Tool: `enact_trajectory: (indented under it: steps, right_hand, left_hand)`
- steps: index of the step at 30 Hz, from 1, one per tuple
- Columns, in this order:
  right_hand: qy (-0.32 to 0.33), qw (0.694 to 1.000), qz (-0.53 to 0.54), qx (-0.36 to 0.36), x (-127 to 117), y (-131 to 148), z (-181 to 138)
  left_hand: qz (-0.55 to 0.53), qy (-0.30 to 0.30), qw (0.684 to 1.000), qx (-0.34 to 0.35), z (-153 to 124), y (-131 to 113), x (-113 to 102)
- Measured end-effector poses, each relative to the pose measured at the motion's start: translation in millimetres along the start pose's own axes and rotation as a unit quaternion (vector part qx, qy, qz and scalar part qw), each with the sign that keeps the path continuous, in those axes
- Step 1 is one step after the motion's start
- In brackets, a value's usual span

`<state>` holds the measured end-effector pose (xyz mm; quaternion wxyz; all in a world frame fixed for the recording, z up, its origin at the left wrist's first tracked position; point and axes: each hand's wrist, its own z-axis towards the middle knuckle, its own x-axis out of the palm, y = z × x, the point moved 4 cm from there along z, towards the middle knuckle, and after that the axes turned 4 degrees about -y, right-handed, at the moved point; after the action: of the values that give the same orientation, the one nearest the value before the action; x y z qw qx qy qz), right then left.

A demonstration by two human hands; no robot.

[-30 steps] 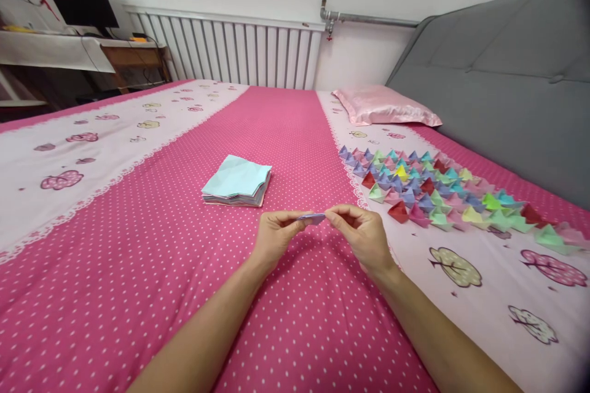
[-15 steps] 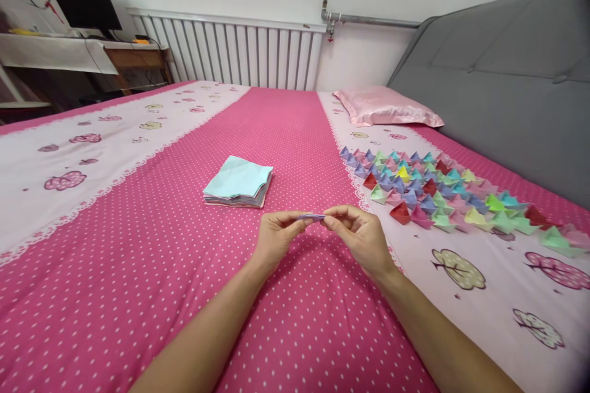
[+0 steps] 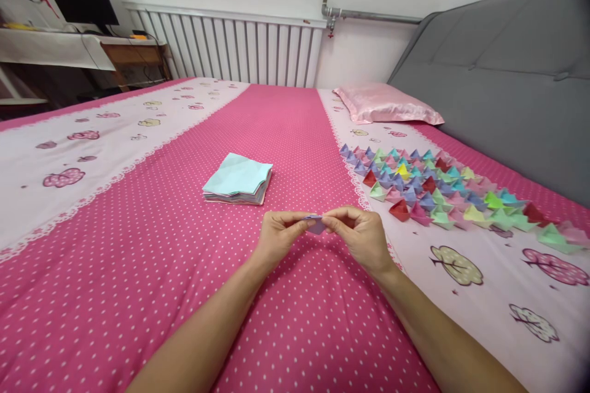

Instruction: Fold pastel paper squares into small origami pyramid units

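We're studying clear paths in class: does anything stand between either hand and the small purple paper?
Nothing visible does: the left hand and right hand both have fingertips on the purple paper. The paper stack lies farther off, to the left.

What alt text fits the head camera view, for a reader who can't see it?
A person's left hand and right hand hold a small folded purple paper above a pink dotted bedspread. A paper stack, pale blue on top, lies beyond to the left; rows of colorful paper boats sit to the right.
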<state>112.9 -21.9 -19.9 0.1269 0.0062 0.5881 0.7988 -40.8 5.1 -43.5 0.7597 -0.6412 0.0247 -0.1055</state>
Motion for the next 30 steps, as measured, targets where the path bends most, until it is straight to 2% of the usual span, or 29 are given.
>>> enact_trajectory:
  steps: [5,8,12,16,18,21,24,26,28,30]
  right_hand:
    - [0.012,1.000,0.001,0.013,0.8,-1.7,0.1]
    - [0.032,0.998,-0.044,-0.017,1.8,-0.4,0.5]
    - [0.066,0.988,-0.111,-0.084,4.2,5.3,-0.5]
    - [0.121,0.985,-0.087,-0.092,7.7,5.5,-2.2]
    - [0.120,0.989,-0.064,-0.060,7.5,2.4,-1.8]
    - [0.108,0.993,0.032,0.035,8.9,-4.4,-1.6]
    - [0.080,0.976,0.152,0.133,13.6,-8.7,-3.6]
    - [0.063,0.958,0.208,0.184,17.6,-10.2,-6.3]
    - [0.062,0.942,0.244,0.223,21.5,-11.4,-9.4]
    - [0.074,0.939,0.239,0.237,23.0,-12.5,-11.2]
  left_hand:
    - [-0.004,-0.002,1.000,-0.006,1.2,-0.1,-0.7]
    - [0.011,-0.002,1.000,-0.008,1.4,-1.6,-1.0]
    - [0.118,0.027,0.993,0.014,-0.3,-0.5,1.2]
    - [0.205,0.034,0.977,0.056,-3.1,1.0,3.4]
    - [0.201,0.034,0.977,0.054,-3.8,0.5,4.5]
    - [0.157,0.014,0.987,0.035,-3.2,-2.9,4.7]
    - [0.090,-0.023,0.996,0.019,-2.2,-6.6,3.3]
    - [0.032,-0.024,0.999,0.000,-1.7,-6.0,3.7]
    - [-0.009,-0.018,1.000,-0.018,-1.1,-4.1,3.9]
    - [-0.013,-0.020,0.999,-0.025,-0.4,-2.4,2.6]
